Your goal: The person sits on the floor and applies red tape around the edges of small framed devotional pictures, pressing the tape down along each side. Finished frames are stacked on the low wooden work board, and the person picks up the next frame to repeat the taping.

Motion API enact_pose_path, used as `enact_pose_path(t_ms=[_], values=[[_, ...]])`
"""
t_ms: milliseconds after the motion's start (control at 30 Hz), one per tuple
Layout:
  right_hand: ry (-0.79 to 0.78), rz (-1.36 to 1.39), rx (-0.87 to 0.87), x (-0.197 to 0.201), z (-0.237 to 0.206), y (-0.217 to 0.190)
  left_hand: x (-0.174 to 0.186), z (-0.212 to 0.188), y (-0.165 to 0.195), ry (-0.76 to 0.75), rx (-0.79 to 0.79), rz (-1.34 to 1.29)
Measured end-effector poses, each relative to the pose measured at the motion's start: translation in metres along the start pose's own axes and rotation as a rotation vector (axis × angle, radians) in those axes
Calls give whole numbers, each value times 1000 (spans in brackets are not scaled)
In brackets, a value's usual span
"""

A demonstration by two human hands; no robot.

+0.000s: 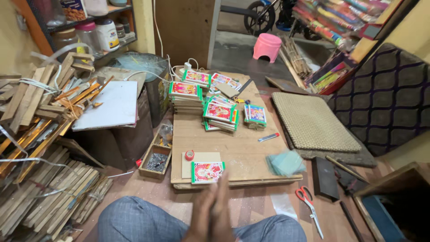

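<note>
palms pressed flat together, left hand (pixel 205 210) and right hand (pixel 222 209) hold nothing, just short of the wooden board's (pixel 242 150) near edge. small framed picture (pixel 207 171) lies at that edge, red tape roll (pixel 189 155) behind, stacked pictures (pixel 219 112) farther back.

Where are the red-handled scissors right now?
In the head view, the red-handled scissors lie on the floor to the person's right, just off the low wooden board, beside the dark flat block and right of the pressed-together hands.
</note>
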State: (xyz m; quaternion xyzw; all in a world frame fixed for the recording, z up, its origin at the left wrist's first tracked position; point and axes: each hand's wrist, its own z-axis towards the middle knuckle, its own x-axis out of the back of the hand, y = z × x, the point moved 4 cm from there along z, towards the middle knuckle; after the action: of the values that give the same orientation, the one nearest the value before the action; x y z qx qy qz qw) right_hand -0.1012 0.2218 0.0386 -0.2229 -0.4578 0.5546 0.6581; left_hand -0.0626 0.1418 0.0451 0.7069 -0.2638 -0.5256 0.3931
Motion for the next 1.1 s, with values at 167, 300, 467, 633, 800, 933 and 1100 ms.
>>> enact_pose_path(t_ms=[167,300,467,633,800,933,1100], values=[[36,137,270,35,36,-25,-8,-19,-26,-123,87,-134],[-51,-295,146,-23,-27,-13,6,2,8,-11,263,-521],[-37,-285,142,-28,-33,-22,24,21,-3,-134,184,-450],[-15,15,268,30,26,-52,36,9,-75,-7,108,-286],[-47,-764,160,-40,-15,-19,25,21,-32,-109,100,-632],[-46,-725,121,-60,-41,-7,37,16,18,25,138,-254],[-16,464,-202,13,37,-49,-9,-21,7,-172,121,-314]])
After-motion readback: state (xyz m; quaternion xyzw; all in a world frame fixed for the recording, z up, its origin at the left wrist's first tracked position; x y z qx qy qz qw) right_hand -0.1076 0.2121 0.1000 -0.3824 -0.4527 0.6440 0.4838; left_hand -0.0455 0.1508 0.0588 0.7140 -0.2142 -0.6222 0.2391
